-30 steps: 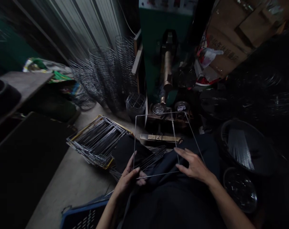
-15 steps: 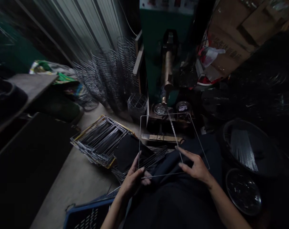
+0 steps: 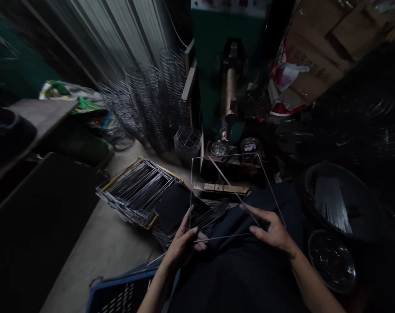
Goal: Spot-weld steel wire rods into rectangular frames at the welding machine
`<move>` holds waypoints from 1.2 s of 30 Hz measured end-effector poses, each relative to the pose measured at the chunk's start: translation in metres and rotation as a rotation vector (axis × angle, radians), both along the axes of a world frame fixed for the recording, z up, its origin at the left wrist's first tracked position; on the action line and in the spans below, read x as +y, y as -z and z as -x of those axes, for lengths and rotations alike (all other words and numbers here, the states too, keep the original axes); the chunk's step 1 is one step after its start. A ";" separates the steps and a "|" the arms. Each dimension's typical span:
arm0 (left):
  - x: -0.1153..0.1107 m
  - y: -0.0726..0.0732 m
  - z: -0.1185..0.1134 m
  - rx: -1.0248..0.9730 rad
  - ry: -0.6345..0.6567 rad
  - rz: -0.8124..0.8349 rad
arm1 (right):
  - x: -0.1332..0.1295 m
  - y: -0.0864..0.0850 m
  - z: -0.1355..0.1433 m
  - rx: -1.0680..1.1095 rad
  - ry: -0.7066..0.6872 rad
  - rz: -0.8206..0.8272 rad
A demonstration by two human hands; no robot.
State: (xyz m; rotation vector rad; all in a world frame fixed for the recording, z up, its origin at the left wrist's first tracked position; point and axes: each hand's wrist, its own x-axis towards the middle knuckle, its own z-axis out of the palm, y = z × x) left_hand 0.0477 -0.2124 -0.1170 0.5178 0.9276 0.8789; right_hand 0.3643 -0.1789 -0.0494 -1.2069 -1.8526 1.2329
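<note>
A thin rectangular wire frame (image 3: pixel 191 187) is held above my lap, its far side near the machine's lower platform. My left hand (image 3: pixel 184 237) pinches the frame's near left corner between thumb and fingers. A straight metal rod (image 3: pixel 225 178) slants across the frame, its far end near the frame's far side. My right hand (image 3: pixel 271 228) grips the rod's near end between thumb and forefinger, close to the frame's near right corner. Whether the right hand also touches the frame is hard to tell.
Ahead stands a green machine (image 3: pixel 210 87) with a copper-coloured arm (image 3: pixel 230 95) ending above a small dish of metal bits (image 3: pixel 219 149). Wire frames (image 3: pixel 142 191) are piled at left. A black basin (image 3: pixel 360 213) with straight rods and a round bowl (image 3: pixel 331 261) stand right. A blue crate (image 3: pixel 119 287) is near left.
The rod's far end has swung left along the frame's far side, so the rod slants more. My right hand has shifted slightly right; the left hand and frame hardly moved.
</note>
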 end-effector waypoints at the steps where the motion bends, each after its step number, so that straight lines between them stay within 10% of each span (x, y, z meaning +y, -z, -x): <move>1: 0.000 0.001 0.000 -0.005 -0.001 0.001 | 0.000 0.000 -0.002 0.008 0.059 -0.014; 5: 0.001 0.004 -0.001 -0.027 0.014 -0.009 | 0.004 0.004 -0.002 -0.096 0.186 -0.110; 11: 0.002 0.005 -0.003 -0.032 0.050 -0.016 | -0.001 -0.007 0.011 -0.017 -0.047 -0.017; 18: 0.001 0.001 -0.003 -0.040 0.030 -0.002 | 0.000 -0.007 0.003 -0.191 0.106 -0.114; 36: -0.001 -0.028 -0.008 -0.006 0.016 -0.048 | -0.018 0.000 0.013 -0.406 -0.142 -0.266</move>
